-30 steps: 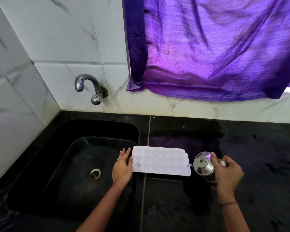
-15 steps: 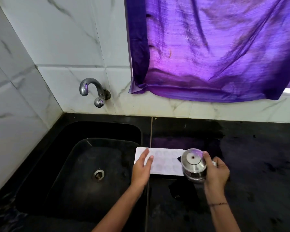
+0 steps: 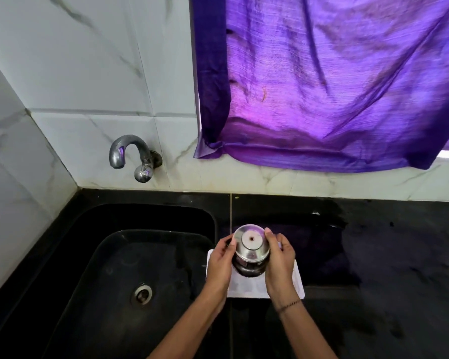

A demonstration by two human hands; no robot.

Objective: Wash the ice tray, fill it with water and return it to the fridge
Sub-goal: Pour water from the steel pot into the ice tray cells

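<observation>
Lying flat on the black counter point(image 3: 399, 255) just beside the sink point(image 3: 114, 255), the white ice tray point(image 3: 246, 290) sits under a shiny steel pot point(image 3: 250, 251) gripped by the left hand point(image 3: 219, 265) and right hand point(image 3: 280, 265).

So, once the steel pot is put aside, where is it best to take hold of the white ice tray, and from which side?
Probably by its two short ends, one of the hands on each, coming in from the left and right. The ice tray lies flat on the black counter beside the sink, long side across, so end grips should keep it level once filled.
</observation>
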